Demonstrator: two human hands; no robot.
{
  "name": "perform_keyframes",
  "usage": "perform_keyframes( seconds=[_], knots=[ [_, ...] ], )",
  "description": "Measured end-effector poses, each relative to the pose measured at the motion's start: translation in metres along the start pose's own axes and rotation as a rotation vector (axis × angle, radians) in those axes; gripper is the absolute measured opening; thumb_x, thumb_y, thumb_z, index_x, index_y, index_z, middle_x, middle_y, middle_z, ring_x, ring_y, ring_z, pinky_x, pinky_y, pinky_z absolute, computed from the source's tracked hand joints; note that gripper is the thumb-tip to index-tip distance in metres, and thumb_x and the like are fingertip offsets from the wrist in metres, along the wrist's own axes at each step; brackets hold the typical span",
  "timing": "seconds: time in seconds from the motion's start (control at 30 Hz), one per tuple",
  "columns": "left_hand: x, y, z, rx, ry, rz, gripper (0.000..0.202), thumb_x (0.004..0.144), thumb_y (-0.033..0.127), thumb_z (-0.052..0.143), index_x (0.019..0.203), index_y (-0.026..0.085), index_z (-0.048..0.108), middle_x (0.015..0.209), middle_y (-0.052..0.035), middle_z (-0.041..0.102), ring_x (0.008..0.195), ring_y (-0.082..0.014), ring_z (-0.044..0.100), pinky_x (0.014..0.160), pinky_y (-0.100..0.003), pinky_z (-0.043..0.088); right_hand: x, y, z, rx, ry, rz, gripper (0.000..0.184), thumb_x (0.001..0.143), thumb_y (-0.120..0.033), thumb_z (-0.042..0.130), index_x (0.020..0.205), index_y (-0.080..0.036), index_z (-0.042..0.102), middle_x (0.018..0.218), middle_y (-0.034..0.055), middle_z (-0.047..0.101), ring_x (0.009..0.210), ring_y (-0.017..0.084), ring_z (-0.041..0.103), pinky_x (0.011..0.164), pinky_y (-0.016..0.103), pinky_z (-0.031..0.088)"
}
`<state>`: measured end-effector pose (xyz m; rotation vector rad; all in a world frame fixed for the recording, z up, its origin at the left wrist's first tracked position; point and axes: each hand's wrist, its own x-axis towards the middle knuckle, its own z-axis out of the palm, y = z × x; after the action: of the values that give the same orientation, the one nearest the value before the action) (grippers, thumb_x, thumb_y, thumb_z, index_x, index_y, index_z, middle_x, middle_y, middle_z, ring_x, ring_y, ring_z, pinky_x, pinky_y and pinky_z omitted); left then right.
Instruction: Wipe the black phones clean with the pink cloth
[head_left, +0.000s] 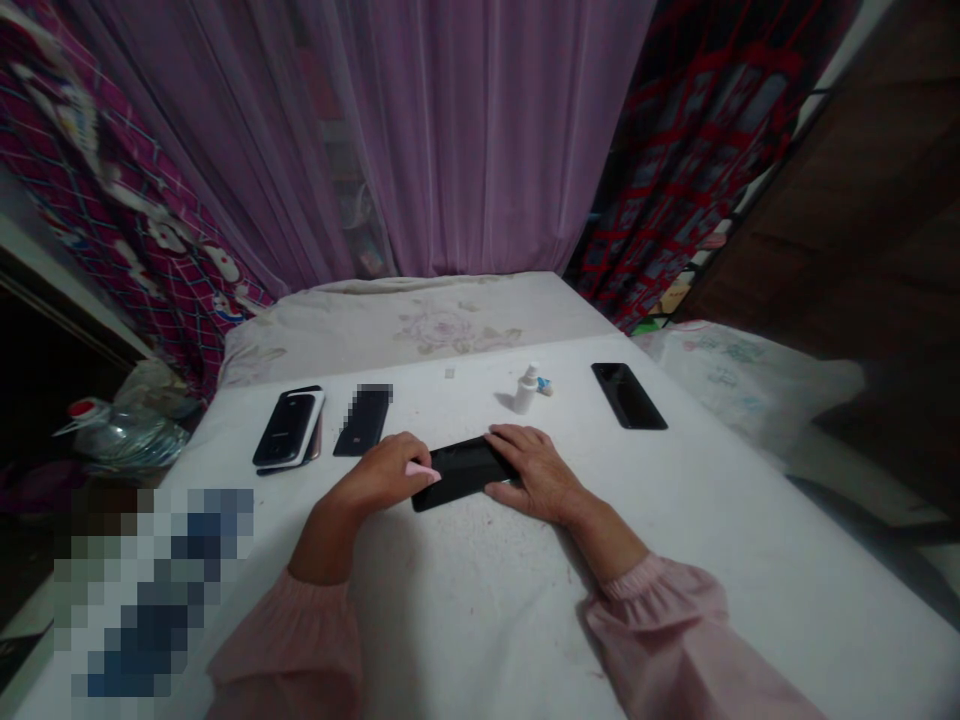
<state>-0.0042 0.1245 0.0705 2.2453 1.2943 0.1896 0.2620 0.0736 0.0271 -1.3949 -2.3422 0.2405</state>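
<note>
The left hand (pixel 381 473) is closed and it holds a small pink piece (pixel 421 471), whose tip comes out beside the left end of a black phone (pixel 461 472). The right hand (pixel 536 472) grips the right end of this phone, with the fingers lying over it and the thumb at the lower edge. The phone lies flat near the middle of the frame, on a white bench (pixel 697 560).

Above the phone, toward the left, are a stack of phones (pixel 287 430) and one phone with a blurred part (pixel 364 420). A small white bottle (pixel 526 390) stands upper of the hands, with a little blue and white item (pixel 544 386) just beside it. A small grey square (pixel 449 373) lies near the far edge. One more black phone (pixel 628 396) lies at the right.

A bed (pixel 412 320) is behind the bench, and a purple curtain (pixel 480 130) hangs at the top of the frame. A plastic bottle with a red cap (pixel 120 435) sits at the left.
</note>
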Motion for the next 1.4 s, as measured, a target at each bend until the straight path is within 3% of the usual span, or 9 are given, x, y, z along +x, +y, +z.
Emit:
perform_keyframes(
  seconds=[0.2,0.47,0.77,0.9,1.07,1.17,1.4],
  knots=[
    [-0.002,0.001,0.0,0.006,-0.028,0.039,0.015,0.075,0.036,0.067,0.079,0.021,0.066,0.096,-0.0056,0.063,0.097,-0.0235,0.059,0.084,-0.031,0.043,0.0,0.0,0.0,0.008,-0.004,-0.003,0.069,0.084,-0.053,0.061,0.14,-0.015,0.049,0.143,0.0195,0.05,0.131,0.034,0.045,0.106,0.054,0.031],
    [0.003,0.007,-0.001,0.001,0.083,-0.062,0.019,0.086,0.038,0.056,0.083,0.022,0.064,0.088,-0.0025,0.067,0.083,-0.0203,0.061,0.069,-0.028,0.038,0.0,-0.001,0.0,-0.002,0.003,0.0,0.069,0.083,-0.052,0.062,0.139,-0.013,0.05,0.142,0.0194,0.05,0.131,0.033,0.045,0.107,0.053,0.032],
    [0.005,0.003,0.003,-0.024,0.137,-0.079,0.02,0.089,0.038,0.052,0.086,0.022,0.063,0.087,-0.0009,0.069,0.08,-0.0193,0.061,0.066,-0.027,0.036,-0.001,0.001,0.001,0.004,0.01,-0.007,0.069,0.084,-0.054,0.06,0.139,-0.013,0.05,0.142,0.0198,0.049,0.13,0.033,0.045,0.107,0.053,0.031],
    [0.004,0.002,0.0,-0.017,0.079,-0.039,0.017,0.086,0.037,0.056,0.083,0.022,0.064,0.088,-0.0017,0.067,0.084,-0.0199,0.061,0.069,-0.028,0.038,0.0,0.001,0.001,0.001,0.009,-0.009,0.07,0.084,-0.054,0.061,0.141,-0.016,0.048,0.143,0.0186,0.049,0.13,0.033,0.045,0.106,0.053,0.031],
    [-0.002,-0.003,-0.004,-0.035,-0.057,0.084,0.016,0.075,0.037,0.067,0.079,0.021,0.066,0.097,-0.0041,0.064,0.096,-0.0215,0.059,0.084,-0.029,0.042,-0.001,0.003,0.003,-0.005,0.018,-0.016,0.07,0.084,-0.054,0.061,0.142,-0.017,0.047,0.143,0.018,0.05,0.13,0.033,0.045,0.106,0.053,0.031],
    [-0.003,-0.003,-0.004,-0.033,-0.074,0.09,0.016,0.073,0.036,0.069,0.078,0.021,0.066,0.1,-0.0045,0.063,0.1,-0.0222,0.058,0.087,-0.03,0.042,-0.001,0.003,0.004,-0.01,0.017,-0.016,0.07,0.084,-0.054,0.061,0.143,-0.018,0.047,0.142,0.0178,0.05,0.129,0.033,0.045,0.105,0.053,0.031],
    [0.002,0.008,0.0,0.058,0.054,-0.024,0.018,0.084,0.038,0.06,0.085,0.022,0.067,0.093,-0.004,0.066,0.091,-0.0216,0.06,0.077,-0.03,0.041,0.0,0.002,0.003,-0.011,0.017,-0.009,0.068,0.084,-0.053,0.06,0.141,-0.017,0.048,0.142,0.0185,0.05,0.129,0.033,0.045,0.106,0.053,0.031]
  ],
)
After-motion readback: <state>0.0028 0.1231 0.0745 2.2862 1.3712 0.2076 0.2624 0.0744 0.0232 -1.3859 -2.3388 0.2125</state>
